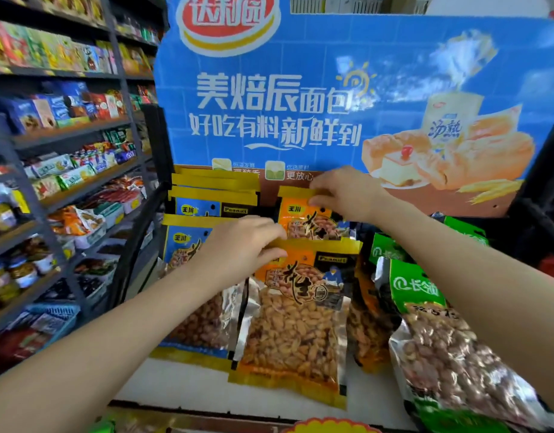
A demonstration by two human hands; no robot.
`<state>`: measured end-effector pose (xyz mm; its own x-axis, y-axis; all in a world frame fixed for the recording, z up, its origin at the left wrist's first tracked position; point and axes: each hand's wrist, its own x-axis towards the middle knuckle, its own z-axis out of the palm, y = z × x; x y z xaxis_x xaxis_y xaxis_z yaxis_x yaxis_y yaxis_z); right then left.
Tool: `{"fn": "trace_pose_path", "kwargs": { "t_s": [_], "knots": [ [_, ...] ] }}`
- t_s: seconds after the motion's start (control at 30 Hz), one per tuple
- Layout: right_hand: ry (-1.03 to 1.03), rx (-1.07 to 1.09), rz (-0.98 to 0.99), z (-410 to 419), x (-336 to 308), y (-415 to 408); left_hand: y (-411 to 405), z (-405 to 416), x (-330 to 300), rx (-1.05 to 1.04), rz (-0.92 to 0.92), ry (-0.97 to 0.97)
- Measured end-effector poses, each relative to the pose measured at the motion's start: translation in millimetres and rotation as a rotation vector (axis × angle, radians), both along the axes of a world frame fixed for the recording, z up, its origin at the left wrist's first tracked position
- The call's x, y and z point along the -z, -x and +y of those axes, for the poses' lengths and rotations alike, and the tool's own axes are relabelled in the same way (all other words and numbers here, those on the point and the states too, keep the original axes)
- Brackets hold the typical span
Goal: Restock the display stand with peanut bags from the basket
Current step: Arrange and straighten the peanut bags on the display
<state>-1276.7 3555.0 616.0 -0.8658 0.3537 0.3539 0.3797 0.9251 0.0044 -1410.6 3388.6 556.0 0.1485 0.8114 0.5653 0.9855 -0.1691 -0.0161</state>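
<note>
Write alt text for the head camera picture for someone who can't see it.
Two hands arrange orange peanut bags on a display stand: the left hand pinches the front bag, the right hand the bag behind. Blue bags and green bags flank them.

1. Front bag (296,310): orange label, yellow top strip, clear window showing tan peanuts.
2. Left bags (192,242): blue labels, yellow tops.
3. Right bags (425,295): green.
4. Backboard (316,73): sky blue, white lettering, red-and-yellow logo.

The blue display board (300,89) reads "达利园" and "美焙辰面包 好吃有料新鲜到". The orange peanut bag (297,307) says "Peanut"; the blue peanut bag (200,207) "玉川", "Peanut".
</note>
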Motion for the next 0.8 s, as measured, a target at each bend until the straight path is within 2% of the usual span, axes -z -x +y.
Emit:
{"fn": "trace_pose_path", "kwargs": {
  "t_s": [0.13, 0.23, 0.33, 0.37, 0.47, 0.5, 0.63, 0.7, 0.73, 0.8],
  "knots": [
    [0.047, -0.104, 0.141, 1.0, -16.8, 3.4, -13.5, 13.9, -12.2, -0.114, -0.018, -0.075],
    [0.144, -0.171, 0.085, -1.2, -17.1, -0.1, -12.4, 27.2, -16.9, -0.159, -0.068, -0.148],
    [0.143, -0.170, 0.078, 3.2, -15.0, -4.5, -5.6, 37.7, -15.1, -0.192, -0.163, -0.146],
    [0.131, -0.167, 0.127, 5.6, -15.1, -5.3, -3.3, 39.3, -14.0, -0.190, -0.215, -0.112],
    [0.124, -0.091, 0.501, 10.9, -13.7, -12.1, 7.1, 38.1, -9.6, -0.198, -0.311, -0.022],
    [0.139, -0.051, 0.570, 12.2, -11.1, -16.5, 10.5, 35.4, -7.8, -0.211, -0.317, -0.008],
    [0.241, 0.100, 0.390, 19.9, 23.1, -34.6, 11.5, 22.8, 1.5, -0.196, -0.242, 0.008],
    [0.406, 0.122, 0.424, 24.4, 35.4, -36.1, 10.4, 22.3, 2.9, -0.192, -0.238, -0.007],
    [0.466, 0.126, 0.376, 25.9, 39.7, -35.7, 11.6, 24.0, 2.4, -0.200, -0.251, -0.019],
    [0.442, 0.140, 0.094, 23.8, 44.2, -33.8, 13.9, 26.7, 1.3, -0.227, -0.261, -0.037]
  ]
}}
